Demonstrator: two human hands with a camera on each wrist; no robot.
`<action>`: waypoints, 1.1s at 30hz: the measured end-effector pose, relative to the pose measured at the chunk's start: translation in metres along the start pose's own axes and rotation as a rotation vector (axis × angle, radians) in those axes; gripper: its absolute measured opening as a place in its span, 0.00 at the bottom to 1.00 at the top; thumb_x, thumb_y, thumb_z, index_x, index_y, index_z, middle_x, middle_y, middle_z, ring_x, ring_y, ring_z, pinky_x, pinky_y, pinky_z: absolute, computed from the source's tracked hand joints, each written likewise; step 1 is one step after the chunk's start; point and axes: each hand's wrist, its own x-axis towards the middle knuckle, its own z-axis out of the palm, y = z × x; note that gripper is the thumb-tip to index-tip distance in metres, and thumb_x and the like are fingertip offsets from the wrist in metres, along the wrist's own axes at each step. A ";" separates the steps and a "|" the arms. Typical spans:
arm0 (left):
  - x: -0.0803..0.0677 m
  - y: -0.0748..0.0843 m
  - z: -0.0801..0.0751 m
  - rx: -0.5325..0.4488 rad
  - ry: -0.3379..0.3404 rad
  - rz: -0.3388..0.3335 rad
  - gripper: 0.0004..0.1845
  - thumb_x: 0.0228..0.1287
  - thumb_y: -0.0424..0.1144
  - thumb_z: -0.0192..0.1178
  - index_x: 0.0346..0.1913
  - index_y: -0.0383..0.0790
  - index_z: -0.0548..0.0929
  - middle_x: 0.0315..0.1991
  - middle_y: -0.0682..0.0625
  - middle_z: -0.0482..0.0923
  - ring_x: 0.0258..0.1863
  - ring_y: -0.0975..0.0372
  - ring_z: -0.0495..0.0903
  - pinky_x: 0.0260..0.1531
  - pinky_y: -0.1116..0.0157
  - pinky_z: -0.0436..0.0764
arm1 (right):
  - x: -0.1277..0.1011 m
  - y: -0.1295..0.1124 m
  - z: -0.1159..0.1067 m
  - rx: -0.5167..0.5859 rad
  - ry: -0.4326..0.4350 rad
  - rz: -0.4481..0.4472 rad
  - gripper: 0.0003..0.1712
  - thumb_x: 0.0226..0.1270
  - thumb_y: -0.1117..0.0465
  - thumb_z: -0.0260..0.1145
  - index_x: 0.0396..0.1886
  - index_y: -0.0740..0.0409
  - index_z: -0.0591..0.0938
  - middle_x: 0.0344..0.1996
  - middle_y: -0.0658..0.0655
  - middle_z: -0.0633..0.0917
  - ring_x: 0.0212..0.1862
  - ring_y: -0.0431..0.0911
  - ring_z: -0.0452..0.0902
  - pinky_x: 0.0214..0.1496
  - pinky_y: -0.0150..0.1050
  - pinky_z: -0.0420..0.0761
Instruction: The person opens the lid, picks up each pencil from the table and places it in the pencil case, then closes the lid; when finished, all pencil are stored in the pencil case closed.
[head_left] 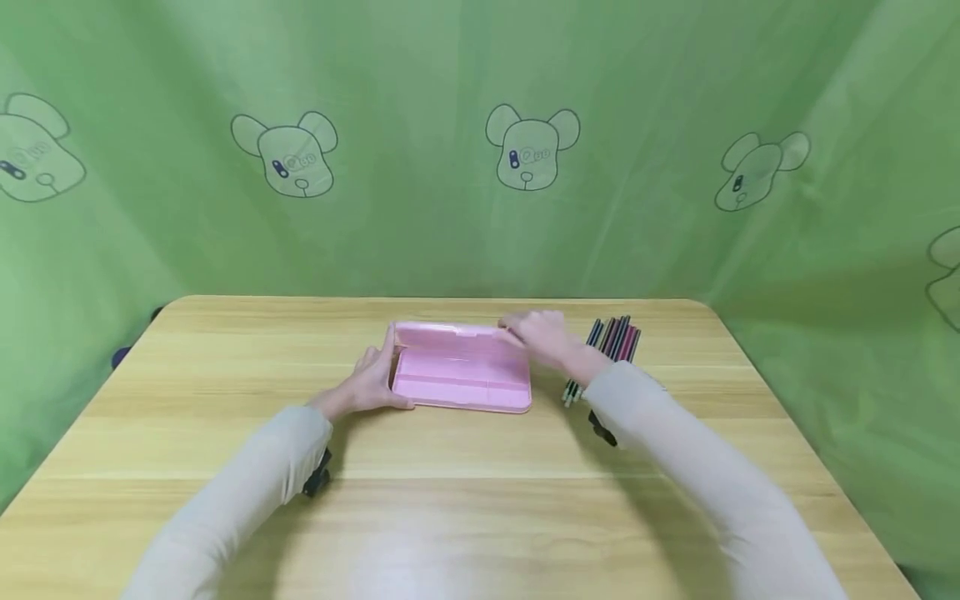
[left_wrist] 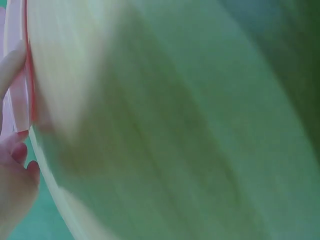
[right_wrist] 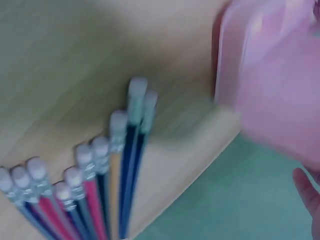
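Note:
A pink pencil case (head_left: pixel 442 393) sits on the table with its hinged lid (head_left: pixel 431 338) raised along the far side. Inside, low dividers split the tray, and no pencils lie in it. My left hand (head_left: pixel 366 385) grips the case's left end, thumb at the near corner and a finger up along the lid's edge. At the lid's far right corner, my right hand (head_left: pixel 546 337) holds the edge with bent fingers; motion blurs it. The right wrist view has the pink lid (right_wrist: pixel 285 95) tilted over the tray, with a fingertip (right_wrist: pixel 305 190) beside it.
Right of the case, partly behind the right forearm, lies a bunch of pencils (head_left: pixel 621 337) in dark, pink and yellow. Their white eraser ends (right_wrist: pixel 118 120) show in the right wrist view. A wooden table (head_left: pixel 450 517) meets a green curtain (head_left: pixel 420 233) at the back.

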 end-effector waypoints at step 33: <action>-0.002 0.002 -0.001 0.121 -0.091 0.054 0.61 0.38 0.55 0.72 0.67 0.24 0.50 0.60 0.31 0.58 0.56 0.44 0.60 0.52 0.48 0.64 | -0.034 0.033 0.032 0.174 -0.362 0.329 0.46 0.62 0.37 0.54 0.72 0.53 0.49 0.66 0.77 0.52 0.67 0.67 0.46 0.63 0.67 0.49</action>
